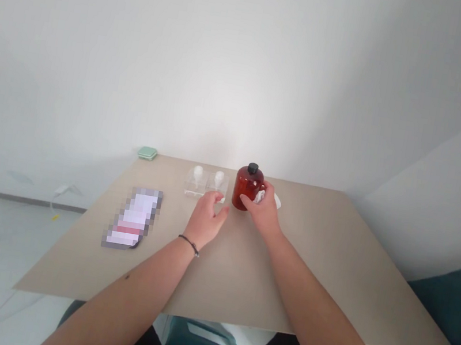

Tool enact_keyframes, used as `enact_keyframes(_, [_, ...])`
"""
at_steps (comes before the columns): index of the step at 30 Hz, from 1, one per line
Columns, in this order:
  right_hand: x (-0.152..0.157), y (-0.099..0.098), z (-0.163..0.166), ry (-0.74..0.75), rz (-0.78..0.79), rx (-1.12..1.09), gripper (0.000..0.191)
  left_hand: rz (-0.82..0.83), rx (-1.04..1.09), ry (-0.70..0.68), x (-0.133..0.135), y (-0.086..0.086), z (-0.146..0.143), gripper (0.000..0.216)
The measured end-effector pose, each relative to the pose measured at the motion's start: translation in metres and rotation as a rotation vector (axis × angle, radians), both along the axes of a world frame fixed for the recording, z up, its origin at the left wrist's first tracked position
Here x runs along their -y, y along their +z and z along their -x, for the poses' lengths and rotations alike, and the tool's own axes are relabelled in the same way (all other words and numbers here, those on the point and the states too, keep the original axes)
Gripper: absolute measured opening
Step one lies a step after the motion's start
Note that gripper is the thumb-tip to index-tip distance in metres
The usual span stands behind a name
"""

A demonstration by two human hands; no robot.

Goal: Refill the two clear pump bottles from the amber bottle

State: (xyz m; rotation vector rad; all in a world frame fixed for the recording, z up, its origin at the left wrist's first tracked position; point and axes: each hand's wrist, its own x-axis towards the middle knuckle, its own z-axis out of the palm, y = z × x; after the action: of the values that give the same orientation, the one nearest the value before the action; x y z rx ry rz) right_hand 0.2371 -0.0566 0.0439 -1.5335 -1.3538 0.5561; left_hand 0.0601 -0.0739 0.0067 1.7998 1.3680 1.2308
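Right hand (263, 210) curled round amber bottle (244, 189), fingers on bottle's right side, small white item (259, 197) between fingers and bottle. Bottle upright on desk (284, 274), black cap (252, 168). Left hand (205, 221) open, fingers spread, holding nothing, just near of clear tray (206, 185) with two white caps (207, 176). Black cord bracelet (189, 244) on left wrist. Flat packet (132, 218), print blurred, on desk at left. Green case (146, 153) at far left corner.

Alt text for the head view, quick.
A person's right hand touches a dark red bottle with a black cap on a beige table; the open left hand is just in front of a clear case holding two white-capped items.
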Motion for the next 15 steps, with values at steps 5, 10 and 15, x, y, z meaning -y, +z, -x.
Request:
enact_keyframes(5, [-0.024, -0.015, 0.007, -0.005, 0.029, -0.011, 0.073, 0.096, -0.257, -0.005, -0.014, 0.003, 0.006, 0.029])
enact_keyframes(10, [-0.028, -0.025, 0.009, 0.009, 0.037, -0.009, 0.073, 0.153, -0.404, 0.029, -0.015, 0.010, 0.004, 0.033])
enact_keyframes(15, [-0.031, -0.030, 0.008, 0.019, 0.048, -0.020, 0.080, 0.153, -0.441, 0.036, -0.019, 0.008, 0.001, 0.035])
